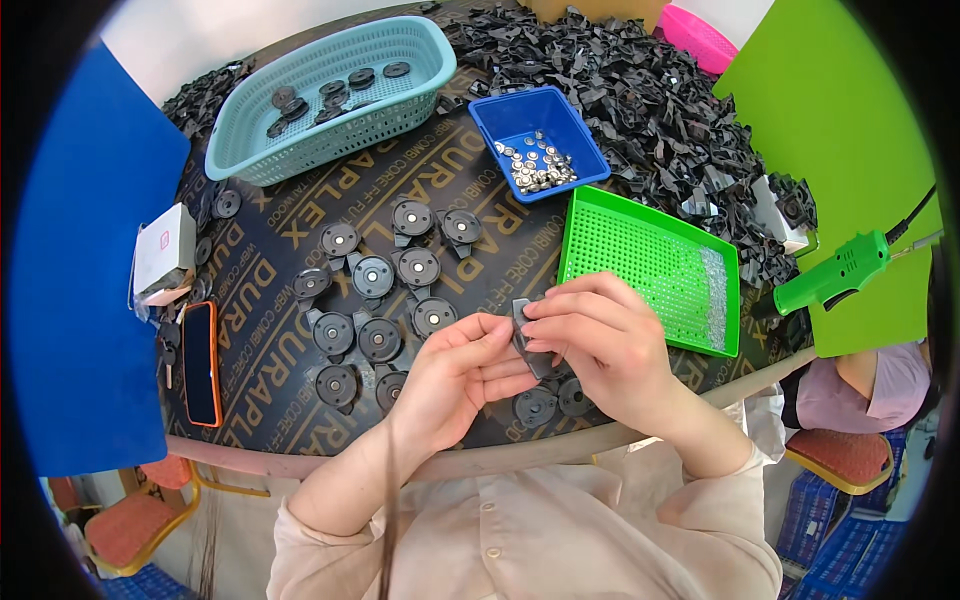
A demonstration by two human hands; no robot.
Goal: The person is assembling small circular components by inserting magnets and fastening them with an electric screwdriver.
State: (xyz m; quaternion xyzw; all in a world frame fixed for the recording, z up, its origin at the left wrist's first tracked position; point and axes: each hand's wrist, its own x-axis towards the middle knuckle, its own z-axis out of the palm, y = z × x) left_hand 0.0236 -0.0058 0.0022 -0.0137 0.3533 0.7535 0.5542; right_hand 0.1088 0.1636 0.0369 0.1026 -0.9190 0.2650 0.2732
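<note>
Dark hair strands (392,490) hang nearest the camera, crossing the left forearm (340,485). Left hand (450,375) is turned partly palm up, thumb and fingers closed about a small black part (528,340). Right hand (608,345) pinches the same part from the other side with bent fingers. Said part is held tilted, above the tabletop (260,400) near its front edge. Fingers cover much of it, so its far side cannot be judged.

Two round pieces (535,406) lie just below the hands; a larger group of similar black discs (379,340) lies to the left, several touching. Beside the right hand sits a green tray (630,255), small clear bits (713,300) along its right side. Farther back: a blue bin (512,112) containing metal pieces (545,170), a teal basket (245,140) containing dark discs, and a heap of black parts (650,110). An orange-edged phone (203,365) lies at the left.
</note>
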